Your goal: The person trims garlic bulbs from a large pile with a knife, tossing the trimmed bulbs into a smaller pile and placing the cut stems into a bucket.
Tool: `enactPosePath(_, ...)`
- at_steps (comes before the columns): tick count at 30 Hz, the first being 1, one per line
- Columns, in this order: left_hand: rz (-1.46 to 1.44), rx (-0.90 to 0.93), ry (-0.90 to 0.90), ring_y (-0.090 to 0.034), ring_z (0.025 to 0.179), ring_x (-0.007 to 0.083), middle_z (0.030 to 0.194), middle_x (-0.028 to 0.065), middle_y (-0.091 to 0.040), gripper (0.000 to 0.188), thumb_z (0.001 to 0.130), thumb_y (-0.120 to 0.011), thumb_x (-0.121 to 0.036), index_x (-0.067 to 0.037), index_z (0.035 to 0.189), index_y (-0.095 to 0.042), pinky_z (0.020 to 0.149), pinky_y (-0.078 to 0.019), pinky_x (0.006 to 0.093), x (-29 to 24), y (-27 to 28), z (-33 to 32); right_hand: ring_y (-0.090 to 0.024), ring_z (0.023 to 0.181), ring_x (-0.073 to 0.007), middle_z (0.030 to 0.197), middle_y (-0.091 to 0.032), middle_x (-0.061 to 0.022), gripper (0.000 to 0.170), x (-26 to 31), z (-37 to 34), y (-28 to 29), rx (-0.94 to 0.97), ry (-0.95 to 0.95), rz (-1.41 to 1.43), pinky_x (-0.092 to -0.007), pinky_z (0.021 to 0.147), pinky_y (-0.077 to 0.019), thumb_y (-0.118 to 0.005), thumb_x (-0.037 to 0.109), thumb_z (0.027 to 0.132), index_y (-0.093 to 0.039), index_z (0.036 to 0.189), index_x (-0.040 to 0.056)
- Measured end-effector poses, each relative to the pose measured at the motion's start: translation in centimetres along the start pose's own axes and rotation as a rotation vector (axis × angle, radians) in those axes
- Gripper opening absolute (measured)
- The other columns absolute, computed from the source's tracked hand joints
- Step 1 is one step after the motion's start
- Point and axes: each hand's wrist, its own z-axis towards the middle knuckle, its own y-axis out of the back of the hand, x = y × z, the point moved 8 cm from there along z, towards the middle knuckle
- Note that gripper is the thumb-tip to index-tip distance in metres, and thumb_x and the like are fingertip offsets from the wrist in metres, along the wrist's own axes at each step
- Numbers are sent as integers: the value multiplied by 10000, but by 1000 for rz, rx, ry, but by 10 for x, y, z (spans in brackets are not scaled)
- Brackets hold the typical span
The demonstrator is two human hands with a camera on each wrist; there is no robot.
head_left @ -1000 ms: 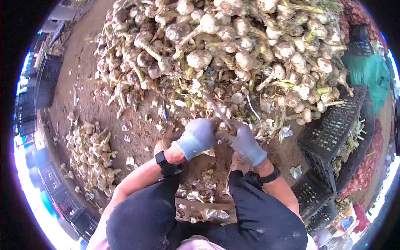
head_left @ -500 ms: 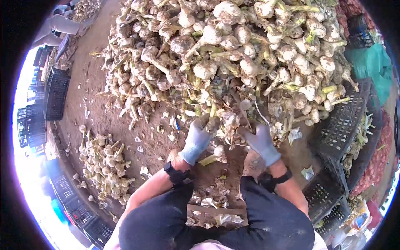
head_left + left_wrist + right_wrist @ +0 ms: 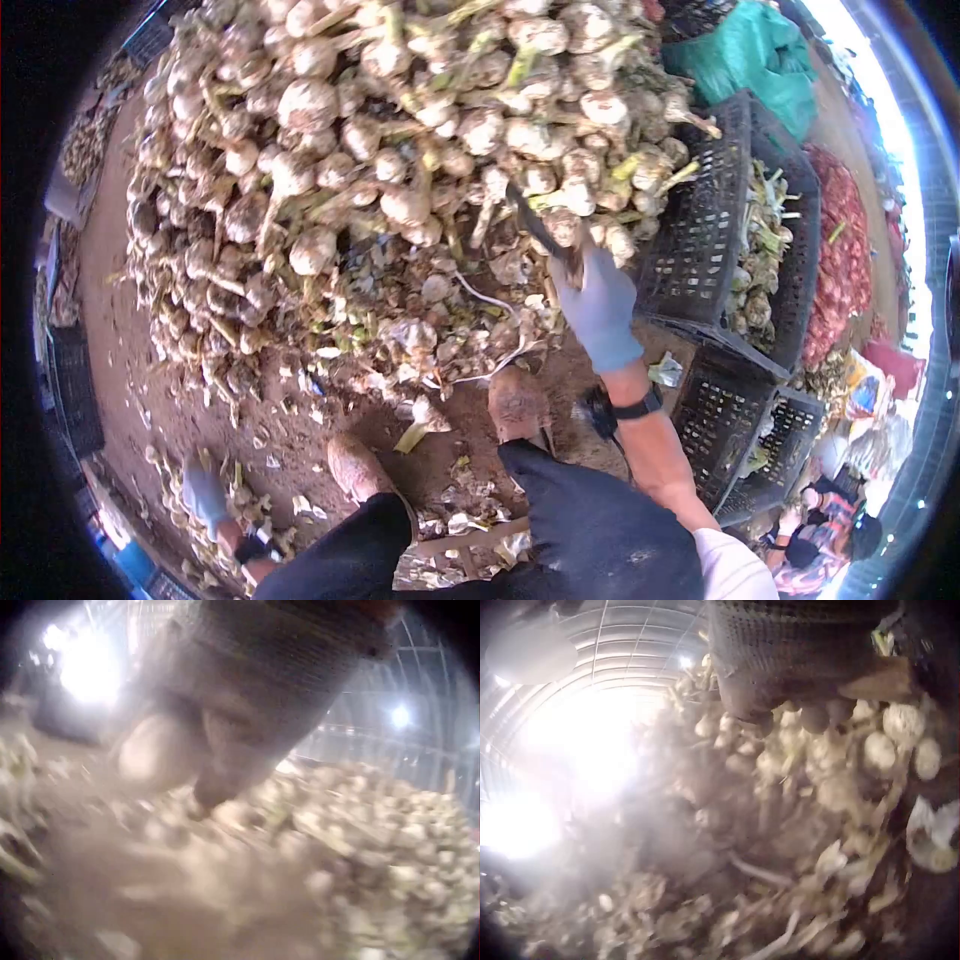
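Observation:
My gloved right hand (image 3: 597,298) grips a knife (image 3: 537,227), its dark blade pointing up and left across the edge of the large garlic heap (image 3: 400,150). Far to the lower left, my gloved left hand (image 3: 205,495) is over the smaller pile of trimmed garlic (image 3: 245,500). The left wrist view is blurred, but a pale garlic bulb (image 3: 159,752) shows against the curled fingers of that hand. A garlic bulb with a cut stem (image 3: 425,422) lies on the ground between my shoes.
Black crates (image 3: 700,225) holding stems and scraps stand on the right, beside a green sack (image 3: 755,60) and red net bags (image 3: 838,250). A white cord (image 3: 490,298) and loose peelings litter the ground ahead of my shoes. Another person (image 3: 825,535) is at the lower right.
My hands were together in front, working with the knife, then parted. The left has swung to the smaller pile with a garlic bulb; the right has lifted the knife rightward. The head view has turned.

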Motion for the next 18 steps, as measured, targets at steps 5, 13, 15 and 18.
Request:
enactPosePath(5, -361, -17, 145, -606, 932, 297, 1091, 167, -616, 438, 846, -573, -349, -32, 1149, -578, 808, -491, 371, -21, -4, 10, -628, 622, -288, 941, -583, -240, 805, -27, 28, -53, 0, -144, -291, -397, 523, -514, -644, 454, 759, -330, 1292, -61)
enactPosePath(13, -1393, 559, -263, -595, 945, 185, 1097, 138, -603, 361, 812, -605, -87, 18, 1154, -553, 835, -484, 283, -361, 43, -29, -628, 730, -267, 908, -629, -169, 523, -11, 8, -39, -88, -249, 520, -370, 652, -533, -665, 368, 747, -533, 1112, 17)
enactPosePath(15, -1398, 371, -440, -538, 1067, 193, 1179, 141, -551, 474, 804, -620, -94, 1, 1247, -482, 919, -440, 303, -377, 61, -38, -591, 674, -111, 942, -649, -80, 394, 50, -17, -18, 191, -281, 732, -304, 587, -524, -660, 394, 772, -591, 1018, 94)
enactPosePath(18, -1747, 508, -402, -527, 1078, 174, 1166, 130, -560, 472, 810, -599, -26, 15, 1253, -442, 927, -428, 293, -395, 78, -53, -612, 887, -173, 1038, -650, -67, 487, 145, -56, -31, 559, -33, 1188, -299, 821, -474, -634, 515, 786, -648, 1020, 88)
